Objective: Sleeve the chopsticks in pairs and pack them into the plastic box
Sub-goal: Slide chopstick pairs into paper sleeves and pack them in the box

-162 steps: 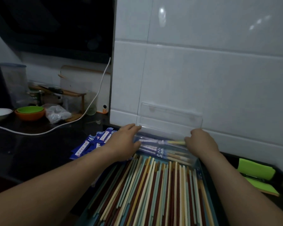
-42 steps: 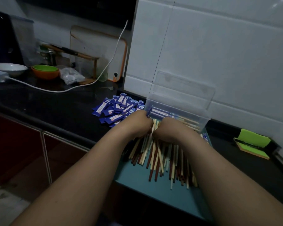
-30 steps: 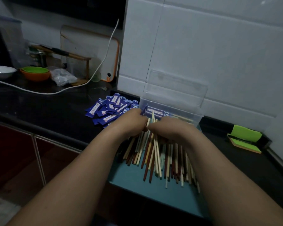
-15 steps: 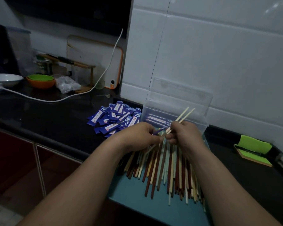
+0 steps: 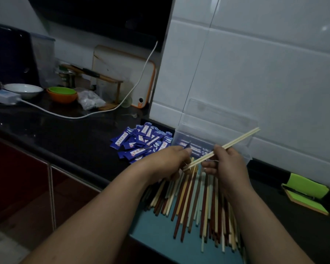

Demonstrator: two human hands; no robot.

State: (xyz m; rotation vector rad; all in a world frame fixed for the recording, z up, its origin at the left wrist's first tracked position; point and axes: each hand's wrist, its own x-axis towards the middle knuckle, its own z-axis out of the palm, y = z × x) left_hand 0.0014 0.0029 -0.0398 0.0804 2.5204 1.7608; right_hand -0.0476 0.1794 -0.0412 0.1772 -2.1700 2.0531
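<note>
My right hand (image 5: 228,164) grips a pair of pale chopsticks (image 5: 240,139) that slant up to the right, above the heap. My left hand (image 5: 167,161) pinches a blue sleeve (image 5: 187,146) by the lower tips of that pair; only a sliver of the sleeve shows past my fingers. Several loose chopsticks (image 5: 196,204) in brown, cream and pale green lie on a teal tray (image 5: 156,237). Behind my hands stands the clear plastic box (image 5: 242,147) with its lid up against the tiles; sleeved pairs lie inside. A heap of blue paper sleeves (image 5: 141,141) lies to the left of the box.
The black counter (image 5: 74,134) holds a white cable (image 5: 51,113), a green and orange bowl (image 5: 62,94), a white bowl (image 5: 24,89), a plastic bag (image 5: 90,99) and a cutting board (image 5: 122,75) at the back left. A green case (image 5: 305,194) lies at the right. White tiles rise behind.
My hands left the chopstick heap. The right one lifted a pale pair clear of it and tilted it up to the right; the left one came up holding a blue sleeve.
</note>
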